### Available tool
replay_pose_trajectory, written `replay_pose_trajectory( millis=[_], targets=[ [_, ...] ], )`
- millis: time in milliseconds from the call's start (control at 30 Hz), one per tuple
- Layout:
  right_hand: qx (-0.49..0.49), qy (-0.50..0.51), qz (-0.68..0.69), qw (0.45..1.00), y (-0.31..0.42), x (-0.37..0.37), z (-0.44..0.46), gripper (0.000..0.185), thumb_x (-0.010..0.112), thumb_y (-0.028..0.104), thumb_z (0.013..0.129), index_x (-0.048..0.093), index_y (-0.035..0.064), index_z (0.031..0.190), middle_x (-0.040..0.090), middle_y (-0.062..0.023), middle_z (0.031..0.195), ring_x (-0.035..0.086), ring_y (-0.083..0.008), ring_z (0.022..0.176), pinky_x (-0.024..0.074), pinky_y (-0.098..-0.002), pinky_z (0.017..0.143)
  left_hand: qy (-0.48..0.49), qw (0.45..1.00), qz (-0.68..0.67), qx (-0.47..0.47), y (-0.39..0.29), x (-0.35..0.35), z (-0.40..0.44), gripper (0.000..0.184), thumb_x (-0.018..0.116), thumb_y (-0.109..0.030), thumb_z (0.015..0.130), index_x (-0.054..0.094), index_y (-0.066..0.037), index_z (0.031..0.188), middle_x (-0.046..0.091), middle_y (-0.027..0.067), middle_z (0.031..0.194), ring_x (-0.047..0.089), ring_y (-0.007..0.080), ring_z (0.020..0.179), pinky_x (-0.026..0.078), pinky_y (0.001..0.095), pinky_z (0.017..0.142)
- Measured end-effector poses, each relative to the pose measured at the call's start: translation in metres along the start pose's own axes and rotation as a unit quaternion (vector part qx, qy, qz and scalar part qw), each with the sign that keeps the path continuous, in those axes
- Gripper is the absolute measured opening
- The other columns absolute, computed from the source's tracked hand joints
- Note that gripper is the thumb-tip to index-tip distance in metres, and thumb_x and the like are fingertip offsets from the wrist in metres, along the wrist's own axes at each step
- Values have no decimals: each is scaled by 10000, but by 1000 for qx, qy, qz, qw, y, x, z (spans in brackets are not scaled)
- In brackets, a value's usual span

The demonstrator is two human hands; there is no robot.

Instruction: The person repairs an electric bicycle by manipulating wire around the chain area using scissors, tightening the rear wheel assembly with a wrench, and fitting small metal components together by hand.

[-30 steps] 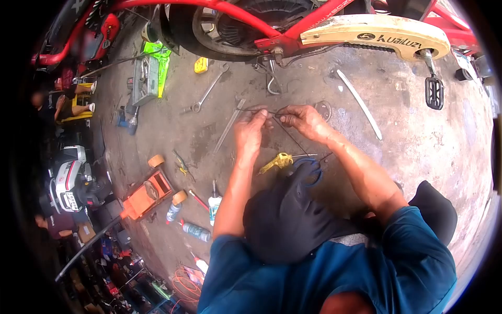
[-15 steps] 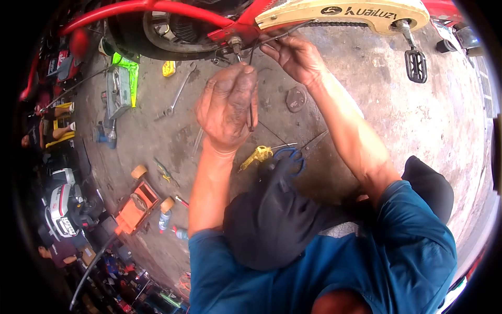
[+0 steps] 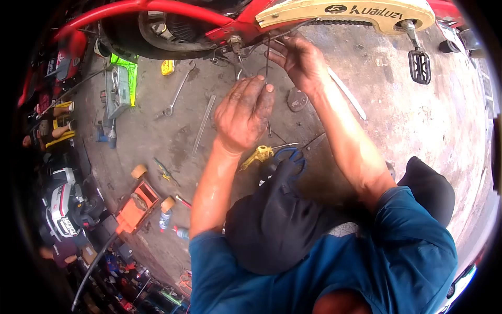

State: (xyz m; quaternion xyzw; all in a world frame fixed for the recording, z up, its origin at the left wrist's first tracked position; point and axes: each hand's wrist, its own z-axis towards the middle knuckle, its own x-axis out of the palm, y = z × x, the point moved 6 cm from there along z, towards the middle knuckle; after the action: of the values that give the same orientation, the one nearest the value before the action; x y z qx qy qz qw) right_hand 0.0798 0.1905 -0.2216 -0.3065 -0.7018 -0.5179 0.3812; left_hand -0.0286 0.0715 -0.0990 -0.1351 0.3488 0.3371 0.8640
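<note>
My left hand (image 3: 243,114) is closed in a pinch on a thin black cable (image 3: 268,67), below the red bike frame (image 3: 248,20). The cable runs up from the fingers towards the frame, and a short end shows under the hand. My right hand (image 3: 304,62) is raised just under the cream chain guard (image 3: 345,15). Its fingers are curled against the upper part of the same cable; the fingertips are partly hidden. A rusty axle nut (image 3: 236,42) sits on the frame to the left of both hands.
On the concrete lie a wrench (image 3: 179,90), a metal strip (image 3: 204,124), a yellow-handled tool (image 3: 257,157), a round dark plate (image 3: 297,99) and an orange jack (image 3: 137,205). A pedal (image 3: 419,67) hangs at right. Toolbox (image 3: 118,90) and machine (image 3: 64,209) stand left.
My left hand has moved right and slightly down, and the cable above it now stands nearly upright. My right hand has shifted slightly right, and a white strip now shows beside its forearm.
</note>
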Motion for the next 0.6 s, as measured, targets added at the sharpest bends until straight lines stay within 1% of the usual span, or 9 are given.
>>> replay_pose_trajectory(
  millis=[100,133,200,233,267,400,500,600],
  targets=[
    [83,-113,-51,989,-8,3,-37,346,554,269,939,560,-24,1123,648,-181,1041,663,-253,866,548,-351,709,-8,1000,-3,-2,0,-1,-4,419,685,76,731,620,-18,1134,645,177,1019,674,340,849,576,403,721],
    [89,-94,-52,990,-5,20,-47,383,598,321,930,580,-30,1083,665,-184,953,662,-233,736,541,-317,631,-9,1000,-6,0,0,-1,-4,368,661,53,759,625,-13,1119,645,179,1025,672,337,859,574,414,739],
    [75,-51,-130,987,2,45,-59,357,580,312,946,602,-20,1076,667,-142,911,653,-202,742,521,-294,644,-7,1000,-12,1,-3,-2,-7,277,612,8,815,633,-2,1091,647,181,1037,667,332,880,570,437,777],
    [68,-28,-168,983,2,52,-60,347,570,308,954,613,-15,1073,668,-121,890,648,-186,744,511,-283,650,-2,1000,-14,2,-5,-3,-10,274,614,10,815,633,3,1088,647,183,1038,667,334,879,571,436,774],
    [39,-56,-205,976,4,50,-58,365,577,323,948,635,-25,1045,670,-99,822,640,-164,695,492,-259,616,2,1000,-14,4,-7,-4,-15,272,616,12,815,633,9,1086,646,184,1039,666,335,878,572,434,771],
    [37,-47,-243,968,8,48,-56,329,568,290,943,650,-23,1004,661,-82,755,627,-156,648,476,-254,574,12,1000,-20,-15,-14,2,-32,297,627,22,805,620,28,1102,643,187,1034,664,343,874,573,430,763],
    [44,-45,-274,960,9,39,-49,316,561,277,938,661,-21,973,651,-73,721,611,-145,614,467,-249,554,-13,999,-23,-31,-13,6,-33,306,624,28,801,615,28,1107,640,187,1023,660,347,872,572,433,756],
    [30,-34,-309,950,15,39,-39,319,561,277,937,665,-24,960,638,-62,696,584,-125,590,441,-241,530,-19,999,-29,-39,-9,12,-30,387,695,96,708,628,-7,1076,662,175,987,677,343,831,573,395,690]
  ],
)
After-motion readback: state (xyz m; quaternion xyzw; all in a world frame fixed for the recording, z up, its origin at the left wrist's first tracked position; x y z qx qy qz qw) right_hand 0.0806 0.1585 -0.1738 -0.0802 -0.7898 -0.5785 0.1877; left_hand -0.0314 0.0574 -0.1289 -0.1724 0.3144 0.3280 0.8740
